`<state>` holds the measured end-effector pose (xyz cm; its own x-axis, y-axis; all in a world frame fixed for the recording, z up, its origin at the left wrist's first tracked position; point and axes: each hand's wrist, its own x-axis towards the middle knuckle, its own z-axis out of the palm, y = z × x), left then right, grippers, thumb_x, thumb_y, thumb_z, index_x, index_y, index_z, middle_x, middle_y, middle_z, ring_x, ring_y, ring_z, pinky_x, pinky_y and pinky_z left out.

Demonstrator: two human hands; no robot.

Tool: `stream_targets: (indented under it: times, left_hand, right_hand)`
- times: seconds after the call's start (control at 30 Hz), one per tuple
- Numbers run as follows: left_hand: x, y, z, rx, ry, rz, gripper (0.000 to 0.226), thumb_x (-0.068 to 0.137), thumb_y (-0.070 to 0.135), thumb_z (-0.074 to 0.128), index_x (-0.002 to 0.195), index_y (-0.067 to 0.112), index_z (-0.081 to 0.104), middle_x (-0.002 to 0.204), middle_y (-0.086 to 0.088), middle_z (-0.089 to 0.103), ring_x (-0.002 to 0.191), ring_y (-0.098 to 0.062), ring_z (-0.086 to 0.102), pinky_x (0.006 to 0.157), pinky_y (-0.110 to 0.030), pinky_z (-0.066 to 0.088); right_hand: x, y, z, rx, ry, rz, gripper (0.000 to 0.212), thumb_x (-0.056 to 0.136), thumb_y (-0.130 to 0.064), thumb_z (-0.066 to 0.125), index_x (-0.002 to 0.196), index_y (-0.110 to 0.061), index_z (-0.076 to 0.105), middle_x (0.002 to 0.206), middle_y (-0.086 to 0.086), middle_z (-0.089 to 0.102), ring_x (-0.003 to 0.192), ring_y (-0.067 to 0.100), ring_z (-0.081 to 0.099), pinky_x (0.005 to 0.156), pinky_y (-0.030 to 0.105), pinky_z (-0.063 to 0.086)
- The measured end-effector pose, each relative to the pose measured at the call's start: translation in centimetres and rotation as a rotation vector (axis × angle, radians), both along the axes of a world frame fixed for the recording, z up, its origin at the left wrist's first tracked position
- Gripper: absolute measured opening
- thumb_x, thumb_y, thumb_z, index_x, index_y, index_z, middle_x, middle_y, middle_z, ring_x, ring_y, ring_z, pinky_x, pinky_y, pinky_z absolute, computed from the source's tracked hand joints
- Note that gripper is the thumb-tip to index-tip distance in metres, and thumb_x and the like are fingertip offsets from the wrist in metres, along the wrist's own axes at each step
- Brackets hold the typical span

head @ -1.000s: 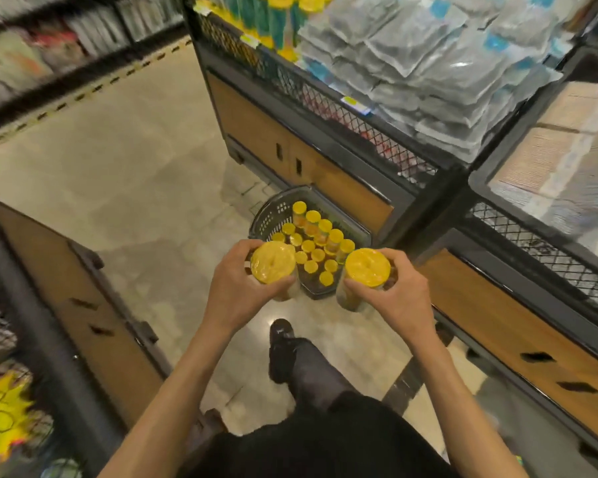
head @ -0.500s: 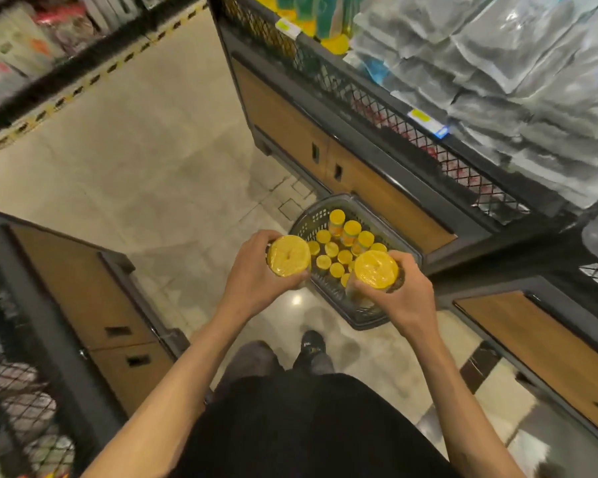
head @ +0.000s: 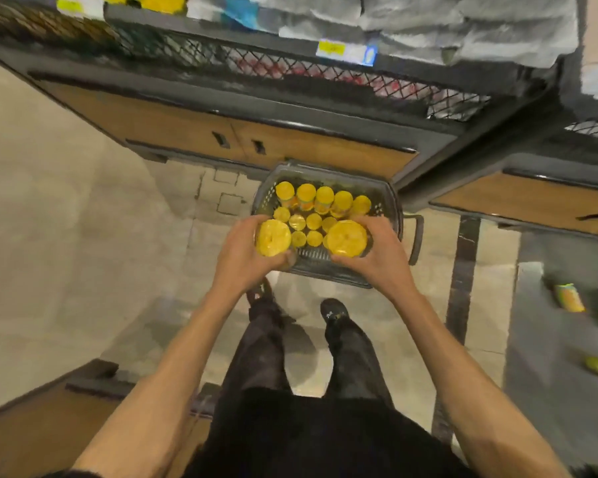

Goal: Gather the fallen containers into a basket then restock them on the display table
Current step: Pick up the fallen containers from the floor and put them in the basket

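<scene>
Left jar (head: 273, 238) clamped in my left hand (head: 242, 263), right jar (head: 346, 238) clamped in my right hand (head: 382, 262), fingers curled round each, yellow lids up. Both are held over the near half of the basket (head: 335, 277), which sits on the floor (head: 83, 236) below my grip. More jars (head: 313, 220) fill it beyond my fingertips, with a bare strip of basket bottom between my hands. Its far rim is just beside the table (head: 187, 122) base. Its handle (head: 416, 239) juts out right of my right hand. Open floor left of my left hand. My shoes (head: 334, 313) are near the basket's near rim, under my wrists.
</scene>
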<state>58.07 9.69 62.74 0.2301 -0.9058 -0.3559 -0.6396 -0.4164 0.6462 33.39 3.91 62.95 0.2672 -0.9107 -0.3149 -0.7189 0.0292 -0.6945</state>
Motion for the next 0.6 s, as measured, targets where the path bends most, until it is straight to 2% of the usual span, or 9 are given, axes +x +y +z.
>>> stream_targets:
  times: [0.17, 0.33, 0.47, 0.6]
  left_hand:
    - [3.1, -4.0, -5.3, 0.066, -0.008, -0.111, 0.073, 0.064, 0.043, 0.085, 0.125, 0.02, 0.053, 0.12, -0.003, 0.058, 0.109, -0.021, 0.053, 0.081, -0.031, 0.043]
    - [3.9, -7.7, -11.1, 0.106, -0.051, -0.182, 0.074, 0.066, 0.044, 0.085, 0.127, 0.019, 0.052, 0.122, -0.008, 0.058, 0.112, -0.025, 0.054, 0.084, -0.034, 0.045]
    - [3.8, -9.8, -17.1, 0.128, -0.079, -0.24, 0.072, 0.066, 0.046, 0.084, 0.123, 0.015, 0.052, 0.116, -0.009, 0.062, 0.105, -0.028, 0.059, 0.079, -0.037, 0.048]
    - [3.6, -11.3, -23.2, 0.188, -0.084, -0.244, 0.069, 0.068, 0.04, 0.085, 0.124, 0.014, 0.053, 0.119, -0.008, 0.063, 0.109, -0.027, 0.059, 0.078, -0.029, 0.041]
  right_hand:
    - [3.9, -1.0, -4.9, 0.057, 0.03, -0.119, 0.078, 0.061, -0.051, 0.087, 0.126, -0.024, 0.054, 0.117, -0.007, 0.052, 0.11, 0.011, 0.052, 0.088, 0.034, 0.048]
    - [5.6, -3.6, -11.1, 0.076, 0.076, -0.109, 0.079, 0.065, -0.049, 0.086, 0.132, -0.024, 0.051, 0.129, -0.002, 0.053, 0.118, 0.016, 0.052, 0.093, 0.035, 0.048]
    - [6.0, -6.0, -17.3, 0.083, 0.121, -0.08, 0.077, 0.067, -0.047, 0.086, 0.131, -0.019, 0.054, 0.132, 0.003, 0.055, 0.116, 0.02, 0.056, 0.092, 0.03, 0.047]
    - [5.7, -7.4, -23.7, 0.168, 0.15, -0.039, 0.077, 0.067, -0.042, 0.087, 0.131, -0.019, 0.051, 0.133, 0.001, 0.052, 0.116, 0.02, 0.054, 0.09, 0.033, 0.045]
